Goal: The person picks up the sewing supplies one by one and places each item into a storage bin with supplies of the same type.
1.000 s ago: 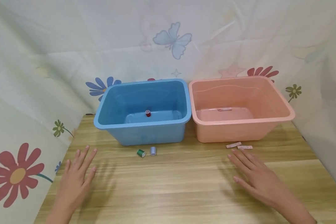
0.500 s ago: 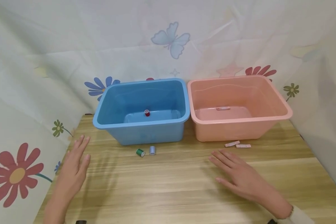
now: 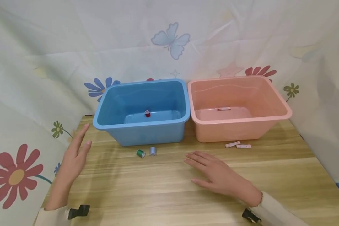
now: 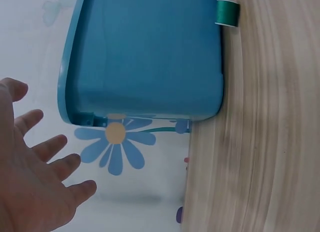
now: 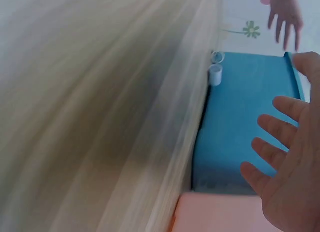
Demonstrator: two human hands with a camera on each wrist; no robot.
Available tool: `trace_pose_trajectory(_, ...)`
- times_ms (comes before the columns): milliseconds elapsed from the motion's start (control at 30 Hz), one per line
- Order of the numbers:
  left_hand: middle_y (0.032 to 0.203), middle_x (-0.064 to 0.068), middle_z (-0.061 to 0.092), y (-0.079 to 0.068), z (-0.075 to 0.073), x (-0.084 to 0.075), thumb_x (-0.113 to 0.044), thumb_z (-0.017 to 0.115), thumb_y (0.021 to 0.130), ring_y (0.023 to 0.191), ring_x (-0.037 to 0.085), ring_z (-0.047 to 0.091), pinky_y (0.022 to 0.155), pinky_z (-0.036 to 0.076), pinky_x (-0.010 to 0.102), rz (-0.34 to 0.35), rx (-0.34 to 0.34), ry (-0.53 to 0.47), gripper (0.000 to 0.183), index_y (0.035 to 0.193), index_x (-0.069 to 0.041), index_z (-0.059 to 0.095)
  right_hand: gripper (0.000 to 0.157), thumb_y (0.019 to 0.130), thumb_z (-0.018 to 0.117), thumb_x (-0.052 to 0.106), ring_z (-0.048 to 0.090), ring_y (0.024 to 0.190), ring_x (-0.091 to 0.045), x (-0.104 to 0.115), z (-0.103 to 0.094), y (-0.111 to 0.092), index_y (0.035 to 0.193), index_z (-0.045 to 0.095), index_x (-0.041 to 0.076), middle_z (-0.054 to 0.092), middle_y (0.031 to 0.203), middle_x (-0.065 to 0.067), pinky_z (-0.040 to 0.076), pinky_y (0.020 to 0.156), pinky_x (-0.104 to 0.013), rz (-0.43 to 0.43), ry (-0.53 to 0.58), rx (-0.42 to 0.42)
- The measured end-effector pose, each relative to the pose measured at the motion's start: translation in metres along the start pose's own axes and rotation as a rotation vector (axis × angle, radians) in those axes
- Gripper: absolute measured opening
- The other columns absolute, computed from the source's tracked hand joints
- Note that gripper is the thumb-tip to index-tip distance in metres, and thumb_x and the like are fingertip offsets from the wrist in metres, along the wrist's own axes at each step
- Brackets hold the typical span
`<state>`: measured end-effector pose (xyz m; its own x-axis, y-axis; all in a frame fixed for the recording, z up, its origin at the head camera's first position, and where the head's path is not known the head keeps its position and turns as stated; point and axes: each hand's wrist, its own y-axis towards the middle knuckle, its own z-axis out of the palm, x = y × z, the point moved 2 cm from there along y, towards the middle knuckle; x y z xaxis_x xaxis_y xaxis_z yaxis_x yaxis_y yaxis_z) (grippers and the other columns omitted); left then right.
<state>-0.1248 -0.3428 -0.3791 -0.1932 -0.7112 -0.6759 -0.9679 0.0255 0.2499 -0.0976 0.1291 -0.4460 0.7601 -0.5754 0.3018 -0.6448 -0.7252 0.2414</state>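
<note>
My left hand (image 3: pixel 73 160) hovers over the table's left side, fingers extended, near the blue tub (image 3: pixel 147 135); it holds nothing. My right hand (image 3: pixel 218 172) hangs over the middle of the table in front of the tubs, fingers extended and bare of any object. Between the hands, a green thread spool (image 3: pixel 140 153) lies on its side beside a pale blue thread spool (image 3: pixel 153 151). A red thread spool (image 3: pixel 147 114) sits inside the blue tub. Two small flat pink-and-white strips (image 3: pixel 244 146) lie before the pink tub (image 3: pixel 228 131); a similar strip (image 3: pixel 223 109) lies inside it.
Both tubs stand side by side at the back of the wood-grain table (image 3: pixel 158 194), their rims nearly touching. A printed curtain (image 3: pixel 115 37) with flowers and a butterfly encloses the back and sides. Black straps (image 3: pixel 79 212) show at the wrists.
My right hand has moved left, away from the strips toward the table's middle. The left hand has shifted slightly forward and turned on its side. Spools and strips stay put.
</note>
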Motion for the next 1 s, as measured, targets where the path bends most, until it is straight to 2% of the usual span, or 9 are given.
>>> trace_pose_trajectory(100, 0.168, 0.009, 0.018, 0.007, 0.0, 0.005, -0.036, 0.041, 0.111, 0.152, 0.045, 0.018, 0.105, 0.021, 0.079, -0.077, 0.031, -0.041, 0.055, 0.161, -0.043, 0.018, 0.066, 0.101, 0.058, 0.048, 0.035, 0.148, -0.025, 0.005, 0.002, 0.012, 0.159, 0.035, 0.025, 0.041, 0.16, 0.0, 0.034, 0.116, -0.048, -0.014, 0.037, 0.012)
trace_pose_trajectory(167, 0.168, 0.007, 0.019, 0.011, 0.0, 0.007, -0.039, 0.041, 0.11, 0.152, 0.042, 0.02, 0.106, 0.024, 0.076, -0.103, 0.039, -0.068, 0.055, 0.161, -0.043, 0.019, 0.066, 0.101, 0.059, 0.047, 0.037, 0.147, -0.026, 0.007, 0.004, 0.019, 0.159, 0.036, 0.024, 0.042, 0.159, -0.001, 0.035, 0.116, -0.048, -0.023, 0.044, 0.015)
trace_pose_trajectory(333, 0.168, 0.0, 0.022, 0.022, 0.002, 0.007, -0.039, 0.041, 0.11, 0.152, 0.038, 0.022, 0.107, 0.026, 0.074, -0.1, 0.036, -0.123, 0.055, 0.161, -0.039, 0.021, 0.063, 0.102, 0.059, 0.046, 0.04, 0.145, -0.027, 0.01, 0.01, 0.038, 0.157, 0.04, 0.02, 0.045, 0.157, -0.003, 0.036, 0.115, -0.048, -0.025, 0.066, 0.006)
trace_pose_trajectory(567, 0.167, -0.005, 0.024, 0.044, 0.007, 0.004, -0.043, 0.043, 0.109, 0.152, 0.04, 0.024, 0.109, 0.022, 0.076, -0.1, 0.049, -0.205, 0.053, 0.16, -0.04, 0.027, 0.06, 0.102, 0.059, 0.044, 0.04, 0.145, -0.022, 0.011, 0.022, 0.068, 0.155, 0.043, 0.02, 0.046, 0.156, -0.002, 0.033, 0.118, -0.041, -0.002, 0.141, 0.026)
trace_pose_trajectory(667, 0.167, -0.002, 0.024, 0.05, 0.009, 0.008, -0.043, 0.041, 0.109, 0.15, 0.04, 0.026, 0.113, 0.026, 0.067, -0.108, 0.049, -0.221, 0.053, 0.161, -0.036, 0.028, 0.059, 0.103, 0.058, 0.043, 0.039, 0.146, -0.021, 0.012, 0.026, 0.079, 0.155, 0.043, 0.021, 0.046, 0.156, -0.002, 0.032, 0.118, -0.041, 0.004, 0.155, 0.041)
trace_pose_trajectory(767, 0.165, 0.003, 0.028, 0.055, 0.011, 0.012, -0.043, 0.04, 0.109, 0.147, 0.036, 0.034, 0.115, 0.035, 0.048, -0.113, 0.035, -0.245, 0.052, 0.16, -0.033, 0.031, 0.059, 0.103, 0.06, 0.04, 0.038, 0.146, -0.02, 0.013, 0.029, 0.09, 0.155, 0.043, 0.018, 0.044, 0.156, -0.002, 0.033, 0.118, -0.041, 0.03, 0.182, 0.052)
trace_pose_trajectory(867, 0.164, 0.005, 0.03, 0.061, 0.013, 0.015, -0.045, 0.041, 0.108, 0.145, 0.031, 0.039, 0.11, 0.041, 0.033, -0.127, 0.025, -0.274, 0.052, 0.159, -0.033, 0.034, 0.059, 0.102, 0.063, 0.035, 0.04, 0.144, -0.021, 0.011, 0.033, 0.101, 0.154, 0.044, 0.016, 0.045, 0.156, -0.004, 0.036, 0.116, -0.041, 0.071, 0.198, 0.055)
trace_pose_trajectory(1000, 0.167, 0.007, 0.022, 0.068, 0.017, 0.018, -0.045, 0.045, 0.107, 0.149, 0.031, 0.032, 0.113, 0.037, 0.035, -0.162, 0.03, -0.393, 0.054, 0.158, -0.029, 0.038, 0.06, 0.101, 0.064, 0.035, 0.042, 0.143, -0.022, 0.008, 0.036, 0.113, 0.155, 0.043, 0.017, 0.046, 0.155, -0.005, 0.037, 0.115, -0.039, 0.11, 0.198, 0.071)
